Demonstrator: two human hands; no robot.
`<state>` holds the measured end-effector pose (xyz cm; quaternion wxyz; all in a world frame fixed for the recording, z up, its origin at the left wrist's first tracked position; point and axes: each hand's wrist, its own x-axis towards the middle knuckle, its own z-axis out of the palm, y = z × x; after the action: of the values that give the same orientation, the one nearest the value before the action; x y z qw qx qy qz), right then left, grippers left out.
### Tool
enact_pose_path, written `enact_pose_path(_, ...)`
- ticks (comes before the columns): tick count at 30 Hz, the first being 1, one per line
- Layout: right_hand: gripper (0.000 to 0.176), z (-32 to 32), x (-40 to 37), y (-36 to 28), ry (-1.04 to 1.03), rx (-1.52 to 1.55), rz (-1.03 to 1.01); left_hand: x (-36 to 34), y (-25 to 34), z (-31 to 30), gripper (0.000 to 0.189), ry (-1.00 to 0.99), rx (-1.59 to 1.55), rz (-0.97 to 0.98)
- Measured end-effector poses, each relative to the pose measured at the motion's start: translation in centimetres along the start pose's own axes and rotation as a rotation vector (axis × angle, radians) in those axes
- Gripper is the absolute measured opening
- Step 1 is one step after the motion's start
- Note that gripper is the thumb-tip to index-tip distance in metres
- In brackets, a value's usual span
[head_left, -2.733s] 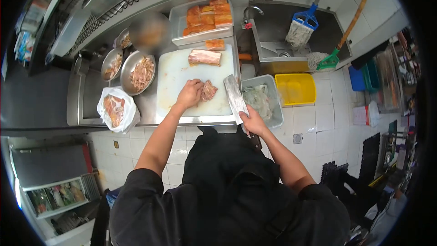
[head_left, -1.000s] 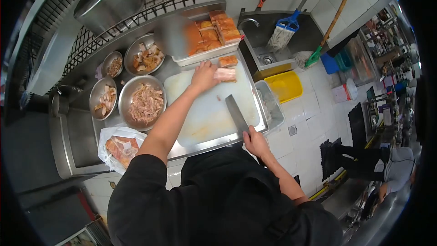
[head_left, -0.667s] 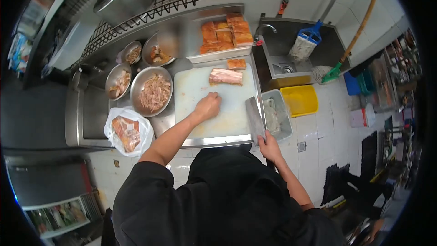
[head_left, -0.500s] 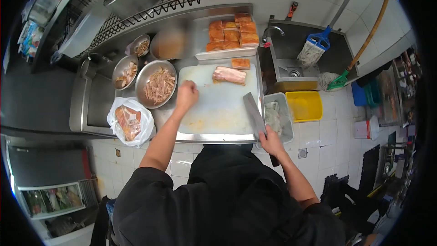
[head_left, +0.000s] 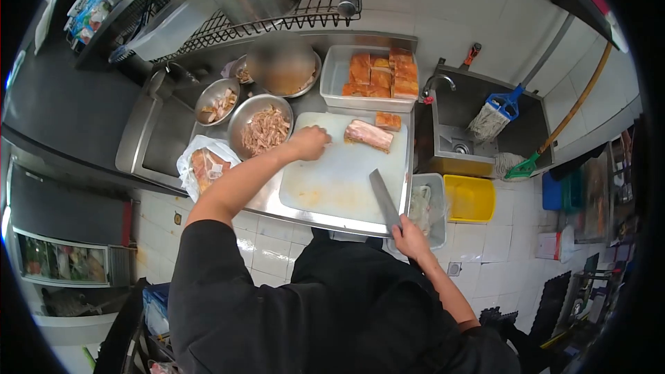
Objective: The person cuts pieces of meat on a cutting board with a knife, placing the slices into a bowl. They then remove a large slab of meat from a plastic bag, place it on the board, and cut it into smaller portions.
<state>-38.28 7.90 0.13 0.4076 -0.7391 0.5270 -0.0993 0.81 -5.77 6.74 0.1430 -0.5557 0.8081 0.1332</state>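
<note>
My left hand [head_left: 311, 143] is over the upper left of the white cutting board [head_left: 332, 183], fingers curled downward; whether they pinch anything is hidden. My right hand [head_left: 411, 237] grips a wide-bladed cleaver [head_left: 384, 197] at the board's lower right, its blade pointing up and left. A pale slab of meat [head_left: 368, 134] lies at the board's upper right, with a small orange-brown piece [head_left: 388, 121] just beyond it. The metal bowl of shredded meat [head_left: 265, 129] stands left of my left hand.
Behind the board is a tray [head_left: 370, 102] of orange-brown meat blocks. Smaller bowls [head_left: 217, 102] and a bagged piece of meat [head_left: 208, 166] sit at the left. To the right are a sink [head_left: 454, 128], a grey tub [head_left: 436, 218] and a yellow basin [head_left: 470, 199].
The camera view has shifted, so the counter appears further right and lower. My left hand has moved toward the slab. The cleaver remains in my right hand.
</note>
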Motion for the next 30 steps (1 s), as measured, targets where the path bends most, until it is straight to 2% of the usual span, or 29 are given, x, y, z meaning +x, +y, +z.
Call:
enact_pose_path(2,0.030,0.1,0.3,-0.4,-0.051,-0.042,0.004,2.8,0.2,2.5,0.053,0.291,-0.147,0.078)
enact_pose_path(4,0.027,0.4,1.0,-1.2,0.003,-0.093,0.024,5.3,1.5,3.6,0.062,0.448,-0.198,0.009)
enact_pose_path(5,0.027,0.5,1.4,-1.9,-0.024,-0.101,-0.009,6.0,2.4,3.2,0.067,0.287,-0.399,-0.070)
enact_pose_path(6,0.026,0.4,1.5,-2.5,-0.003,-0.140,0.001,8.0,2.0,7.0,0.071,0.436,-0.583,-0.040)
enact_pose_path(8,0.025,0.3,1.6,-3.9,0.000,-0.198,-0.007,7.2,3.2,8.0,0.075,0.461,-0.653,-0.109)
enact_pose_path(10,0.025,0.7,2.3,-5.2,0.054,-0.251,-0.014,4.1,4.8,6.2,0.058,0.702,-0.614,-0.157)
enact_pose_path(11,0.025,1.1,2.8,-5.7,0.046,-0.257,-0.023,2.5,4.1,5.7,0.058,0.708,-0.617,-0.169)
enact_pose_path(13,0.028,2.0,3.8,-6.5,0.203,-0.318,-0.214,-1.9,1.7,5.7,0.036,1.014,-0.606,-0.176)
enact_pose_path(14,0.030,2.6,4.3,-7.0,0.281,-0.346,-0.308,-4.6,0.1,5.2,0.026,1.133,-0.614,-0.253)
enact_pose_path(15,0.030,3.2,4.7,-7.6,0.273,-0.349,-0.310,-7.6,-1.7,4.6,0.016,1.251,-0.621,-0.331)
enact_pose_path(17,0.033,4.1,6.4,-9.1,0.285,-0.553,-0.285,-13.6,-5.7,4.2,0.012,1.471,-0.569,-0.548)
enact_pose_path(18,0.033,4.5,7.3,-10.3,0.280,-0.560,-0.295,-16.5,-8.3,5.0,0.012,1.460,-0.701,-0.727)
enact_pose_path(19,0.033,5.1,8.3,-11.8,0.302,-0.501,-0.366,-19.4,-11.0,5.9,0.016,1.443,-0.600,-0.879)
enact_pose_path(20,0.033,5.7,9.4,-13.3,0.322,-0.441,-0.435,-22.3,-13.6,7.1,0.022,1.266,-0.567,-1.034)
enact_pose_path(21,0.030,6.7,11.0,-14.1,0.200,-0.307,-0.447,-24.7,-15.9,8.3,0.029,1.081,-0.534,-1.174)
enact_pose_path(22,0.030,7.6,12.0,-16.2,0.059,-0.138,-0.454,-26.3,-18.1,9.4,0.029,1.085,-0.538,-1.180)
enact_pose_path(24,0.030,9.4,12.9,-23.0,-0.208,0.077,-0.452,-28.0,-22.0,12.0,0.055,0.624,-0.710,-1.192)
enact_pose_path(25,0.030,10.3,12.9,-26.8,-0.334,0.125,-0.444,-27.8,-23.9,14.0,0.067,0.685,-0.741,-1.134)
enact_pose_path(26,0.031,12.6,13.5,-28.8,-0.432,0.294,-0.484,-27.9,-24.9,14.2,0.067,0.680,-0.748,-1.132)
enact_pose_path(28,0.031,18.3,14.7,-31.8,-0.598,0.634,-0.547,-27.5,-26.2,14.0,0.074,0.700,-0.773,-0.992)
enact_pose_path(30,0.033,22.0,15.2,-35.6,-0.638,0.676,-0.510,-26.3,-28.2,13.2,0.072,0.622,-0.773,-0.919)
